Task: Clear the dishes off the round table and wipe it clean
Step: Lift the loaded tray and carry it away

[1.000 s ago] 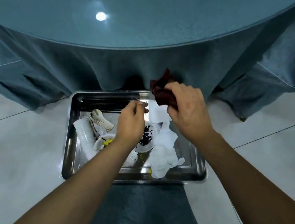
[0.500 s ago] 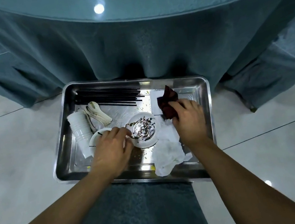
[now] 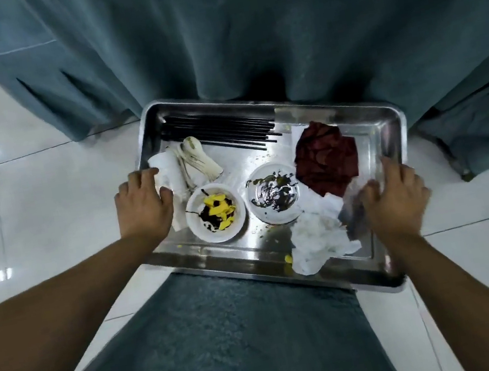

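Your left hand (image 3: 142, 208) and right hand (image 3: 393, 196) grip the loaded rectangular steel tray (image 3: 389, 127) at opposite rims, fingers curled over, balanced for lifting.

Both forearms are bare, with no sleeves, and the hands (image 3: 142, 205) seemingly carry no rings.

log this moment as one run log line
phase: grasping tray | left hand: on left rim | right hand: on right rim | tray: on chair seat, holds bowls, chopsticks, red cloth

Left hand (image 3: 142, 206) and right hand (image 3: 393, 195) grip opposite ends of the metal tray (image 3: 389, 127), which holds bowls, chopsticks (image 3: 220, 130) and a red cloth (image 3: 325, 159).
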{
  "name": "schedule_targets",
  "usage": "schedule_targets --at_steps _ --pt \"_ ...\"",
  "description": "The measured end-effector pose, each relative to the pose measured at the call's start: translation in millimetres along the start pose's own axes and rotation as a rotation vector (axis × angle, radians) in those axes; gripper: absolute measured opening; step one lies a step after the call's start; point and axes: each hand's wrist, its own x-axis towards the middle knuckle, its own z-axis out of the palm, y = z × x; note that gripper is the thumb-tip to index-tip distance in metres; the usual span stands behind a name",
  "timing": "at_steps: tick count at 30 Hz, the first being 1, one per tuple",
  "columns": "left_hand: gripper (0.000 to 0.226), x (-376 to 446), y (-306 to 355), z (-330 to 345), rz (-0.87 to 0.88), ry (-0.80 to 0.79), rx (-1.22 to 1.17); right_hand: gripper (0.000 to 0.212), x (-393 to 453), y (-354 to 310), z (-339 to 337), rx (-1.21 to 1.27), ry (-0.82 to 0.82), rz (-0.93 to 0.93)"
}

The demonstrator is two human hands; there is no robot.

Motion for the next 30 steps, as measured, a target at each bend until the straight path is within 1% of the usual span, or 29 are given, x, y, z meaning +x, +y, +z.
schedule_targets --at_steps 2,6,9,12,15,17,19,23,27,30 --pt "0.042 8 -15 12 -0.074 -0.032 -0.009 0.059 -2 12 7 -0.014 0.018 0.067" --pt "0.049 24 -30 29 -0.173 -0.064 -0.075 0.065 -11 28 19 0.045 -0.055 0.202" --pt "0.052 30 -37 42 -0.245 -0.142 -0.143 0.063 -17 38 29 0.15 -0.004 0.226" --pt "0.057 34 -44 53 -0.261 -0.21 -0.245 0.06 -14 45 32 0.218 0.016 0.276" --pt "0.06 44 -45 57 -0.322 -0.178 -0.425 0.058 -8 48 33 0.258 0.02 0.327" --pt "0.065 55 -45 56 -0.414 -0.164 -0.482 0.056 -3 46 34 0.298 0.028 0.375" --pt "0.069 64 -47 55 -0.487 -0.184 -0.508 0.053 -2 43 32 0.327 0.042 0.408" --pt "0.063 65 -53 43 -0.531 -0.225 -0.539 0.05 -5 36 15 0.376 0.084 0.42" --pt "0.06 48 -53 9 -0.527 -0.218 -0.569 0.049 -15 27 -19 0.406 0.095 0.432" --pt "0.054 33 -56 -25 -0.51 -0.18 -0.573 0.049 -23 16 -52 0.409 0.075 0.442"
